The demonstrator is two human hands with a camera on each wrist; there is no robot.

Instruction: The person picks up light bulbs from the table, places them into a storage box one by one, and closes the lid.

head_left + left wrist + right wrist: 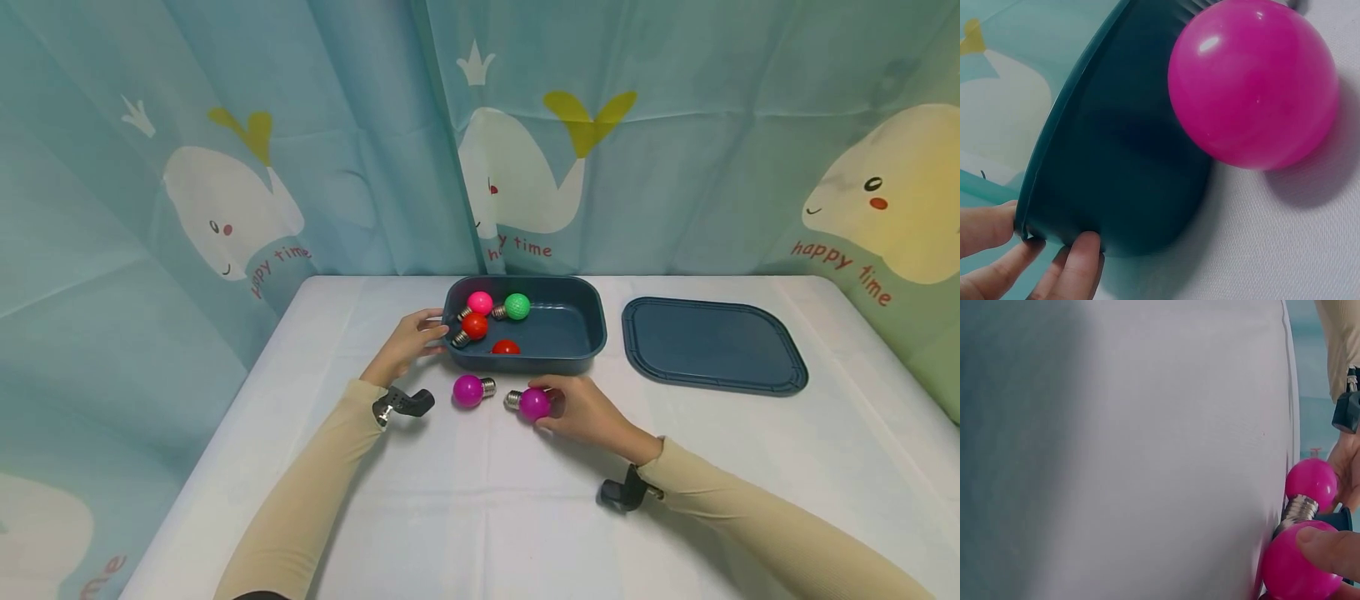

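A dark blue box at the table's far side holds a pink light bulb, a green light bulb and two red ones. My left hand is at the box's left end, fingertips touching the outer wall and rim. Just in front of the box lies a magenta light bulb, metal base facing right. In my right hand is another magenta light bulb, its globe pinched between thumb and fingers and its metal base pointing left towards the first bulb.
To the right of the box lies a flat dark blue lid. A white cloth covers the table, and a light blue curtain printed with whales hangs behind it and at both sides.
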